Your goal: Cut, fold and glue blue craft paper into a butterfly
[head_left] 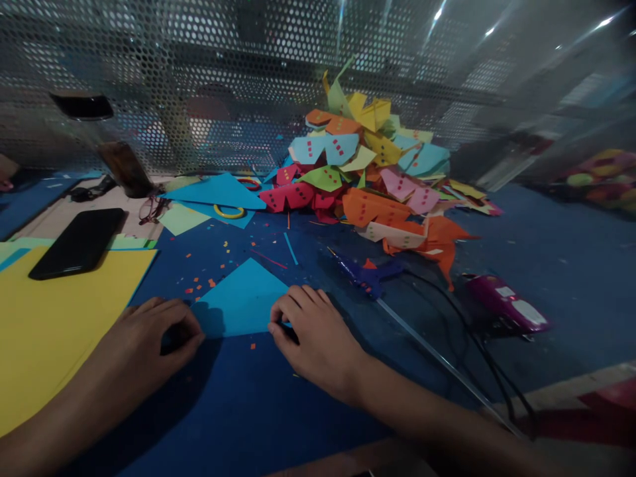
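A light blue folded paper triangle [243,298] lies on the dark blue table cover [238,404] in front of me. My left hand [149,344] pinches its lower left corner with curled fingers. My right hand [313,338] presses on its lower right corner, fingers bent and closed over the edge. Both hands rest on the table.
A heap of coloured folded paper butterflies [368,179] rises behind. A blue glue gun [368,275] and a purple device [501,308] with black cables lie to the right. Yellow paper sheets [54,324] with a black phone [77,242] lie to the left. Perforated metal panel [199,79] stands at the back.
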`<state>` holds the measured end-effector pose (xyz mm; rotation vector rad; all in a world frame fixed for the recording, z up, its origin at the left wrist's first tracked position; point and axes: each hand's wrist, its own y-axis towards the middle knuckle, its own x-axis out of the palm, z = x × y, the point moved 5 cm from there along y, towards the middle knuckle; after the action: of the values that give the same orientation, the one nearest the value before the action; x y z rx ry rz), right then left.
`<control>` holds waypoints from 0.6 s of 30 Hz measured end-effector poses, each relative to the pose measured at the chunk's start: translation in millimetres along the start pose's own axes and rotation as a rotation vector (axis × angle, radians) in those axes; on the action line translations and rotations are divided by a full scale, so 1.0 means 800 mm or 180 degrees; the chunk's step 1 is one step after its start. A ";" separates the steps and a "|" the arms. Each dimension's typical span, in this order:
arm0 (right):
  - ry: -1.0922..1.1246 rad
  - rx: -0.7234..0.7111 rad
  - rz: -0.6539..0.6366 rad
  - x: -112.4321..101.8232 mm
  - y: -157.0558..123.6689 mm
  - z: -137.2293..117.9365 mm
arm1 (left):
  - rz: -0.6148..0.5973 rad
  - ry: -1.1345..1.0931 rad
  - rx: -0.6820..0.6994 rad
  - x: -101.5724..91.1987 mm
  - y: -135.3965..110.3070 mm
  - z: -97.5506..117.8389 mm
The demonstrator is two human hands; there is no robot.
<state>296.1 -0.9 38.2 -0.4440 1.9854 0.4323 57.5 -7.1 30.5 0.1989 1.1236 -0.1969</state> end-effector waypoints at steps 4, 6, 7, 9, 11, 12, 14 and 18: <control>-0.0013 0.0002 -0.0022 0.000 0.000 0.000 | -0.0038 -0.0038 -0.0067 0.000 0.001 -0.002; -0.0019 0.0002 -0.0025 -0.001 0.001 0.000 | -0.0079 -0.0067 -0.0095 0.000 0.001 -0.001; -0.0017 0.0001 -0.0026 -0.001 0.001 0.000 | -0.0090 -0.0072 -0.0103 0.000 0.001 -0.001; -0.0016 0.0008 -0.0024 -0.001 0.001 0.000 | -0.0099 -0.0049 -0.0114 0.000 0.000 -0.002; -0.0017 0.0014 -0.0030 -0.001 0.001 0.000 | -0.0122 -0.0003 -0.0104 0.000 -0.002 -0.003; -0.0012 0.0015 -0.0033 -0.001 0.000 0.000 | -0.0133 0.0023 -0.0094 0.001 -0.003 -0.003; 0.0003 0.0015 -0.0034 -0.001 0.000 0.001 | -0.0137 0.0073 -0.0068 0.000 -0.004 -0.003; 0.0013 0.0006 -0.0021 0.000 -0.001 0.001 | -0.0109 0.0076 -0.0088 -0.003 -0.002 -0.001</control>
<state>297.3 -1.0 37.7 -0.4506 1.9876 0.4258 55.3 -8.4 32.4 0.1580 1.1532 -0.2097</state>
